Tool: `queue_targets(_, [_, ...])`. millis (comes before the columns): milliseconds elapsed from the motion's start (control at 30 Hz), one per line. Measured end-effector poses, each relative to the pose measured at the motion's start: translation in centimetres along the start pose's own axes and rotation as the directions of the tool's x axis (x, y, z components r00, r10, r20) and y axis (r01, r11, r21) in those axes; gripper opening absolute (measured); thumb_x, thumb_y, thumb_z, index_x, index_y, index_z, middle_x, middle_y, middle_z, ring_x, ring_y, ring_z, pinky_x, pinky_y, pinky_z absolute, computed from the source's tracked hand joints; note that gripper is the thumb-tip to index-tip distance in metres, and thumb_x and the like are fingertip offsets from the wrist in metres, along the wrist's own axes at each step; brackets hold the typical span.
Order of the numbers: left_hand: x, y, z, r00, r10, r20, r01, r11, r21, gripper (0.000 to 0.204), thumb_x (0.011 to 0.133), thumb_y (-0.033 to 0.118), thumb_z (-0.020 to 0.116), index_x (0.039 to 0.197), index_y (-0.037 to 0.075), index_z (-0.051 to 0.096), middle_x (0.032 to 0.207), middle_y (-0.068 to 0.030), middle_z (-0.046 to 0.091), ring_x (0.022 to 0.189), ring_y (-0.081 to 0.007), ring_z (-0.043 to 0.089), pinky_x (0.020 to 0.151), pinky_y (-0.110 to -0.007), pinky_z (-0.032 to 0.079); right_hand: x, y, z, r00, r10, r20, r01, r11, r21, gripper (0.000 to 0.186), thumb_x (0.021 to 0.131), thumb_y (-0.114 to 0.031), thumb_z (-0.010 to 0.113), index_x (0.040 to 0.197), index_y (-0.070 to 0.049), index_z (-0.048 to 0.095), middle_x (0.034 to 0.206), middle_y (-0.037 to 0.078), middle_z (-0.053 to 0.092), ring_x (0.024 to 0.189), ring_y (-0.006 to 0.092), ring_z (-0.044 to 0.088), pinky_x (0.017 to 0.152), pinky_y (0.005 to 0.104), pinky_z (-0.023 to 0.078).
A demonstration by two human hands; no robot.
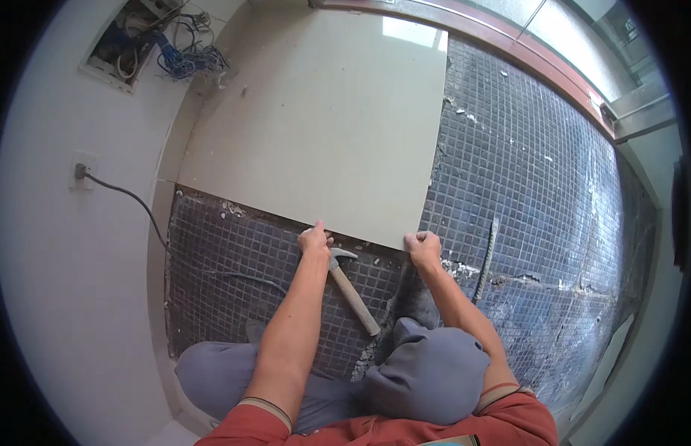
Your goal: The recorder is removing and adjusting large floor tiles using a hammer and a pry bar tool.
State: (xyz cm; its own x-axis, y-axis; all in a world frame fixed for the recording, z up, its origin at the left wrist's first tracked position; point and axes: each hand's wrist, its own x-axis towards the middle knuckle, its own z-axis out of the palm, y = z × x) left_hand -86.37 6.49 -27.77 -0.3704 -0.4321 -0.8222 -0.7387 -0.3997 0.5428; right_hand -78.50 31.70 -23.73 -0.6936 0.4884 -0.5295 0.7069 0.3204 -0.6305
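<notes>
A large cream floor tile [323, 126] lies in front of me over the dark gridded floor. My left hand [314, 239] grips its near edge around the middle, thumb on top and fingers curled beneath. At the near right corner, my right hand [423, 247] holds the same tile, its fingers bent round the edge. A claw hammer [353, 299] with a wooden handle rests on the floor between my forearms, its head close to my left hand. The undersides of the fingers are hidden.
To the right, a ribbed metal bar [487, 260] lies on the dark grid-patterned floor [524, 178] among crumbs of mortar. On the left wall are a plugged socket [84, 171] with a grey cable [130, 195] and an open box of loose wires [183, 59]. A red sill [553, 70] runs along the far side.
</notes>
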Motion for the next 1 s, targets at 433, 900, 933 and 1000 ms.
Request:
queue_targets(433, [-0.2,0.6,0.6,0.991,-0.084,0.103,0.092,0.993,-0.075,0.013,0.091,0.015,0.057,0.100,0.005,0.058,0.088,-0.0074,0.064,0.072,-0.0198,0.062,0.046,-0.030,0.043,1.4,-0.8,-0.4,0.999,0.033,0.031,-0.030,0.994,-0.106,0.041,0.072,-0.034,0.070,0.088,0.003,0.063,0.086,0.023,0.066,0.085,0.0340,0.064,0.077,0.0403,0.049])
queue_targets(900, [-1.6,0.7,1.8,0.997,-0.052,-0.054,0.051,0.999,-0.017,0.014,0.092,0.014,0.052,0.103,0.007,0.057,0.093,-0.0038,0.065,0.077,-0.0156,0.061,0.056,-0.032,0.042,0.7,-1.0,-1.1,0.998,0.043,0.042,-0.036,0.989,-0.141,0.037,0.076,-0.031,0.071,0.093,0.001,0.061,0.091,0.022,0.065,0.090,0.0361,0.063,0.081,0.0424,0.048])
queue_targets(933, [-1.2,1.0,2.1,0.997,-0.074,0.000,0.074,0.995,-0.064,0.015,0.093,0.015,0.052,0.104,0.008,0.057,0.095,-0.0030,0.065,0.079,-0.0156,0.061,0.057,-0.033,0.041,1.2,-0.8,-1.1,1.000,0.013,0.025,-0.010,0.993,-0.122,0.036,0.076,-0.031,0.070,0.089,0.001,0.061,0.087,0.021,0.065,0.086,0.0351,0.063,0.078,0.0418,0.048])
queue_targets(1000, [-0.7,1.3,1.6,0.995,-0.081,0.060,0.083,0.996,-0.042,0.015,0.093,0.017,0.052,0.104,0.009,0.057,0.096,-0.0020,0.064,0.079,-0.0154,0.060,0.058,-0.033,0.040,1.5,-0.1,-0.8,1.000,-0.022,0.002,0.022,0.995,-0.094,0.035,0.076,-0.031,0.069,0.087,0.001,0.060,0.084,0.020,0.065,0.082,0.0341,0.064,0.075,0.0412,0.049])
